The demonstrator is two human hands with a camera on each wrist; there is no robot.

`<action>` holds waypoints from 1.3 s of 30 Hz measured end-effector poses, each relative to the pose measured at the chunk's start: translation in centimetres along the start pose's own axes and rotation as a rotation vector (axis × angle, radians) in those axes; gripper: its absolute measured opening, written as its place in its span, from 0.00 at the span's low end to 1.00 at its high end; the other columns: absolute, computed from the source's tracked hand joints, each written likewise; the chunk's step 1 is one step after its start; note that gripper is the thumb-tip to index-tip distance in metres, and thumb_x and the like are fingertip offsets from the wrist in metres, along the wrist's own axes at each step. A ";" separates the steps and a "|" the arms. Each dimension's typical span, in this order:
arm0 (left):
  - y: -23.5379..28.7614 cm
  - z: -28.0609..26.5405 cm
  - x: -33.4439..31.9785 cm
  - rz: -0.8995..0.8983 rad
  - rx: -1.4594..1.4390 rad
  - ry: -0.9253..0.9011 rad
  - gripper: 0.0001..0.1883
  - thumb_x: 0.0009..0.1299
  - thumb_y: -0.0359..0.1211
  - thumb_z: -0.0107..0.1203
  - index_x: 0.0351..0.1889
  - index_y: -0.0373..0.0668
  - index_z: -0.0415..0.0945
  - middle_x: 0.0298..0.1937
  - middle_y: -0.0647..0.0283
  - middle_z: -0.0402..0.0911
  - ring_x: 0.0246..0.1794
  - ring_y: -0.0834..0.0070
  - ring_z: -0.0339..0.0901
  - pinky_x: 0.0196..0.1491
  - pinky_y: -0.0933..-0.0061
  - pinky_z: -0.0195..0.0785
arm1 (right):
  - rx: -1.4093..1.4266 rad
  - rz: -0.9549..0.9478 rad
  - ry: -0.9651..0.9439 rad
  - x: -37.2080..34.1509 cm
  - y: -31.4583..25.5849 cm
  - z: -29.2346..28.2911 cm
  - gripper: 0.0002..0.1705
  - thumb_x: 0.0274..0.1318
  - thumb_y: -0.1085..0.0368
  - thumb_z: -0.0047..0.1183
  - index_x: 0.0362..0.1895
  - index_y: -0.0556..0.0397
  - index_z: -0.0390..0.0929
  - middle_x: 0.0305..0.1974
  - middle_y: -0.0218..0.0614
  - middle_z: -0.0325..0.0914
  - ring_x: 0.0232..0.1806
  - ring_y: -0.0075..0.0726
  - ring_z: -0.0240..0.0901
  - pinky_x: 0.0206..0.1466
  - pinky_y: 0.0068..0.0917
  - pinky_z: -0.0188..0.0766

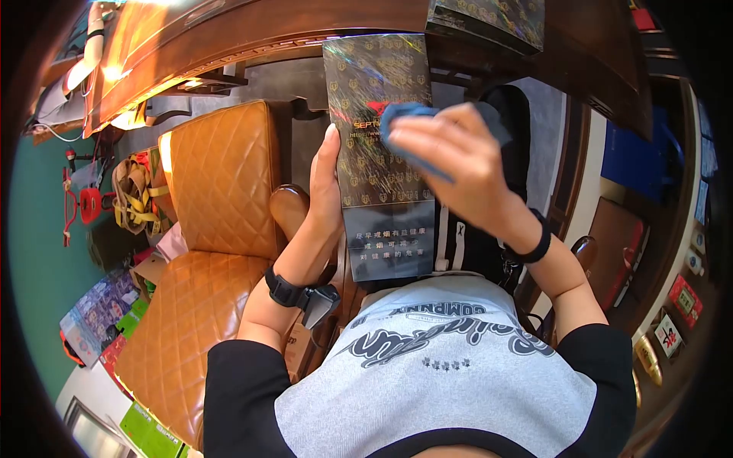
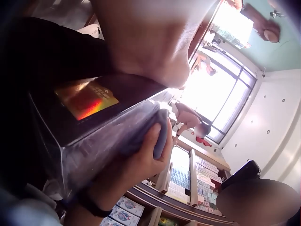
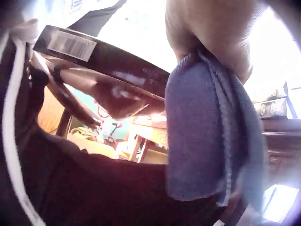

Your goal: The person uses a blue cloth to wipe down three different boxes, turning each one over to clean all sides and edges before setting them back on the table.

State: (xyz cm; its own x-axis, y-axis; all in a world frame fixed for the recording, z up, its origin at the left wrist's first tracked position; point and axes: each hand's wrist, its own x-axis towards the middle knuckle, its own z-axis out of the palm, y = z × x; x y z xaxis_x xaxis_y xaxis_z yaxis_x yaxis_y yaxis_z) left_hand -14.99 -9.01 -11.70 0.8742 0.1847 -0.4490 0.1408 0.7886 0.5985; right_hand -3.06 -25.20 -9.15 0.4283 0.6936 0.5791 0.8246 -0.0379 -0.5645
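A long dark box (image 1: pixel 382 168) with gold print and a glossy wrap stands over the lap, tilted toward the head camera. My left hand (image 1: pixel 327 183) holds its left edge, thumb up along the side. A folded blue cloth (image 1: pixel 412 130) is gripped by my right hand (image 1: pixel 458 156) against the upper right part of the box's face. In the left wrist view the cloth (image 2: pixel 162 134) lies on the wrapped side of the box (image 2: pixel 89 155), under the right hand (image 2: pixel 143 162). The right wrist view shows the cloth (image 3: pixel 197 136) hanging in folds below the right hand (image 3: pixel 211 33).
A wooden table (image 1: pixel 252 34) runs across the front, with another dark box (image 1: pixel 489 23) on it. A tan quilted chair (image 1: pixel 221 179) stands at the left. Shelves with goods (image 1: pixel 672 305) line the right side. Another person's arm (image 1: pixel 92 49) shows at the upper left.
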 end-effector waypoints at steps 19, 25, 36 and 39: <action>-0.2 -1.3 0.0 0.058 0.102 0.055 0.31 0.81 0.53 0.37 0.67 0.36 0.67 0.61 0.53 0.78 0.55 0.65 0.80 0.62 0.61 0.72 | 0.287 -0.271 -0.330 -3.0 -4.3 1.7 0.14 0.46 0.66 0.61 0.41 0.51 0.86 0.48 0.29 0.82 0.40 0.33 0.77 0.39 0.28 0.76; 0.4 -1.1 0.2 0.101 0.105 -0.026 0.28 0.82 0.49 0.37 0.66 0.34 0.66 0.59 0.53 0.78 0.55 0.68 0.80 0.59 0.65 0.74 | 0.010 -0.080 -0.005 0.4 0.5 0.7 0.17 0.41 0.74 0.63 0.41 0.51 0.86 0.45 0.30 0.85 0.39 0.36 0.75 0.40 0.28 0.77; 0.2 -2.3 0.1 0.079 0.227 0.020 0.33 0.81 0.56 0.33 0.64 0.36 0.69 0.57 0.53 0.80 0.54 0.66 0.80 0.60 0.63 0.74 | 0.146 -0.199 -0.093 -0.1 -1.3 2.7 0.16 0.40 0.72 0.61 0.39 0.51 0.88 0.44 0.30 0.85 0.38 0.34 0.75 0.39 0.27 0.76; 0.1 -1.9 0.2 0.095 0.166 -0.044 0.28 0.82 0.50 0.40 0.64 0.35 0.67 0.59 0.56 0.77 0.56 0.73 0.78 0.59 0.70 0.72 | -0.035 -0.128 0.107 3.0 1.5 1.5 0.16 0.43 0.71 0.61 0.41 0.51 0.86 0.44 0.28 0.85 0.38 0.36 0.74 0.41 0.28 0.77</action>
State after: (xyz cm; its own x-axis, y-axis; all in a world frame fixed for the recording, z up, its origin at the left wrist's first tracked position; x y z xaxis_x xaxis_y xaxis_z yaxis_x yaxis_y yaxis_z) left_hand -15.72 -7.72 -12.98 0.9062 0.2247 -0.3582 0.1287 0.6604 0.7398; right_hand -1.08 -22.13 -9.13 0.3542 0.6143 0.7051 0.8864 0.0197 -0.4624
